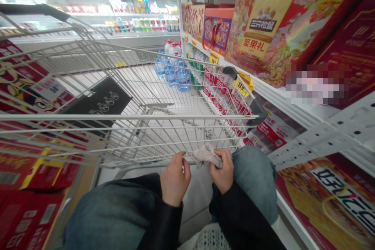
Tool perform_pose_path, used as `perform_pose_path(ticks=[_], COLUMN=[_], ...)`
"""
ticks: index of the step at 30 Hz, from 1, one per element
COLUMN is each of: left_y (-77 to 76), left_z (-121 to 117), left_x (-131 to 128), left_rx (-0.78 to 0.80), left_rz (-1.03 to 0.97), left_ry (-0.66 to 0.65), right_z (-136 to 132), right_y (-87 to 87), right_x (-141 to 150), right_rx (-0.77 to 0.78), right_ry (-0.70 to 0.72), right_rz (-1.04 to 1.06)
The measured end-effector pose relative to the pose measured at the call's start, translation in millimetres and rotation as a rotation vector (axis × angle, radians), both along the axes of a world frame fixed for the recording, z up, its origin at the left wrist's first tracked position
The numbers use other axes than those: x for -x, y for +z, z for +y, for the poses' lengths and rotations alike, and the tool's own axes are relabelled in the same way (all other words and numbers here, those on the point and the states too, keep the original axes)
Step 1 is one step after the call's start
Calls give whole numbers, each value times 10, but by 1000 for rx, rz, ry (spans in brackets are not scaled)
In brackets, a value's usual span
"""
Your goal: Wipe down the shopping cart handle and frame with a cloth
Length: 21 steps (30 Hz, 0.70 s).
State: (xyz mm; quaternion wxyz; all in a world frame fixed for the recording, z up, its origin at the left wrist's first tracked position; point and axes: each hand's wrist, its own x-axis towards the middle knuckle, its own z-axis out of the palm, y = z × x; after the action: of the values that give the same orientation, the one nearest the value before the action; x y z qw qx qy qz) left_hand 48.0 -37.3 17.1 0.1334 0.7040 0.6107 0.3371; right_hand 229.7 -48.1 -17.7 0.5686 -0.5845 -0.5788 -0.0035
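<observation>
A wire shopping cart [164,128] stands right in front of me, its basket above and beyond my hands. My right hand [223,172] is closed on a crumpled, greyish-white cloth [205,155], pinched between thumb and fingers at the cart's lower edge. To its left, my left hand [175,179] has loosely bent fingers, with a small gap between thumb and forefinger. It is near the same lower rail, and I see nothing held in it. Whether its fingertips touch the wires is unclear. A dark panel [102,103] with round symbols is on the cart.
Gift boxes [258,39] line the white shelf [316,111] on the right, with packed bottles below. Large blue water bottles [178,72] stand on the floor ahead. Red boxes [32,211] are stacked at the left. A lit refrigerated display [96,15] spans the back. My bent knees flank my hands.
</observation>
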Motion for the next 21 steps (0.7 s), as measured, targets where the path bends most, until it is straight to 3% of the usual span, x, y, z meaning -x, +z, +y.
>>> perform_pose_path(ticks=[4,9,17,21], left_y=[-152,-398,-399,-411], left_z=[77,135,161,165], left_x=[-231,-339,-266,-262], left_rx=[178,219,181,147], left_rz=[-503,-529,-534,-524], left_ry=[-219,-269,-268,-262], right_z=[13,15,12,5], right_y=[2,-6,5,20], right_x=[-2,-5,4,5], right_rx=[-12,-48,10,-79], right_ry=[7,-8,7,-12], right_rz=[-2,-17,-34,-21])
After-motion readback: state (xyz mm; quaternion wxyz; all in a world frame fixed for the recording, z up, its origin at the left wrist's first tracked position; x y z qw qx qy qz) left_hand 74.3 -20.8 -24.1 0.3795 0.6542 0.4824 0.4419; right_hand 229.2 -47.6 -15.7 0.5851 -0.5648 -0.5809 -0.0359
